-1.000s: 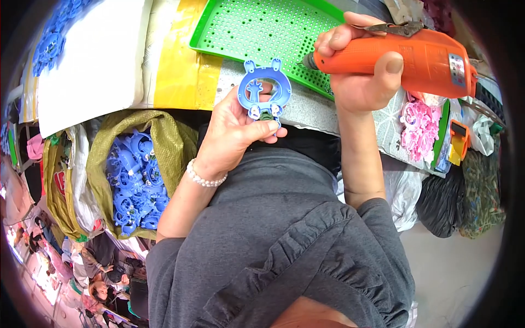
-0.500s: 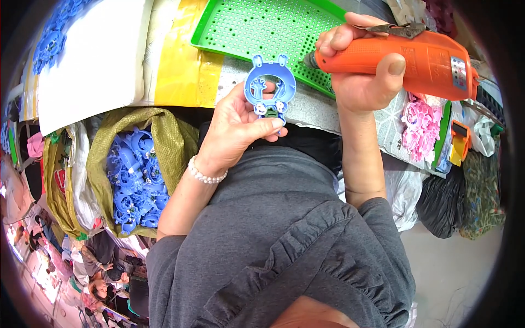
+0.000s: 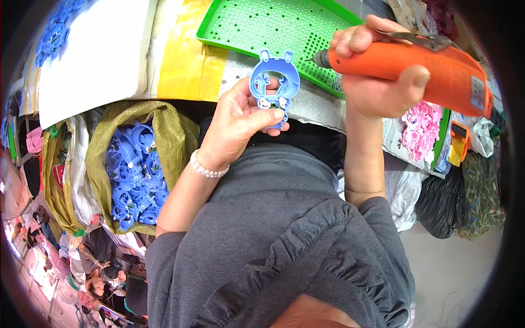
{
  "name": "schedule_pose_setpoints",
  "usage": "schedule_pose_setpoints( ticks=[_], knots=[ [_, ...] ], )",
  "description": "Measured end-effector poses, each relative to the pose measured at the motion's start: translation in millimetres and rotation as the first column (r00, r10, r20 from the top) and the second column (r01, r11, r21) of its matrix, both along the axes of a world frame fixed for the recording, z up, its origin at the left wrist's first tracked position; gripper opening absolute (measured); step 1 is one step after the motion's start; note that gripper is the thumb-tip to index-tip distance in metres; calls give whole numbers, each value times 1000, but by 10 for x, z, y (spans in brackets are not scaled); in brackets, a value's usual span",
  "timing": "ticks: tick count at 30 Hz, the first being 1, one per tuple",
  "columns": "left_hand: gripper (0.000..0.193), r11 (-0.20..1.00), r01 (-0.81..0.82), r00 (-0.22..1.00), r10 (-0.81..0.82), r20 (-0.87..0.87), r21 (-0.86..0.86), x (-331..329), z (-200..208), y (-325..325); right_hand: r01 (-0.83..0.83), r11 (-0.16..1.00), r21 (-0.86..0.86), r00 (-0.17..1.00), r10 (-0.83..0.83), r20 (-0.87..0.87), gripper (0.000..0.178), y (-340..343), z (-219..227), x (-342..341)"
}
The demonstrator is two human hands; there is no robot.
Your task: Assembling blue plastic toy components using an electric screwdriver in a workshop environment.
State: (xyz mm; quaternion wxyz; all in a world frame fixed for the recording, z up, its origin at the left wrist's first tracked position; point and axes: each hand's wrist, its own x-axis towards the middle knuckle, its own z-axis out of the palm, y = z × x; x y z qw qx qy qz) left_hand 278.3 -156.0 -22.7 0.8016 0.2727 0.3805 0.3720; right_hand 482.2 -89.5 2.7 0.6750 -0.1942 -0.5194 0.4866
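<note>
The plastic frame (image 3: 275, 65) has a sack (image 3: 176, 128) at left, power screwdriver (image 3: 415, 63) at right, tray (image 3: 265, 27) beyond

Downward fisheye view from head

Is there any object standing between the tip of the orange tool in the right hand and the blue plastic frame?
Nothing visible stands between the orange tool and the blue plastic frame; only the green tray shows behind the gap. The left hand grips the frame's lower end, outside that gap.
</note>
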Motion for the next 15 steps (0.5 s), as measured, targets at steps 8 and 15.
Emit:
schedule_pose_setpoints(
  ticks=[8,15],
  knots=[
    [40,999,47,998,-47,-50,-8,66,78,-15,-215,973,84,976,210,65,97,-316,465,7],
    [34,999,44,996,-42,-82,19,128,115,-23,-331,944,-8,940,330,85,97,-519,554,-199]
  ],
)
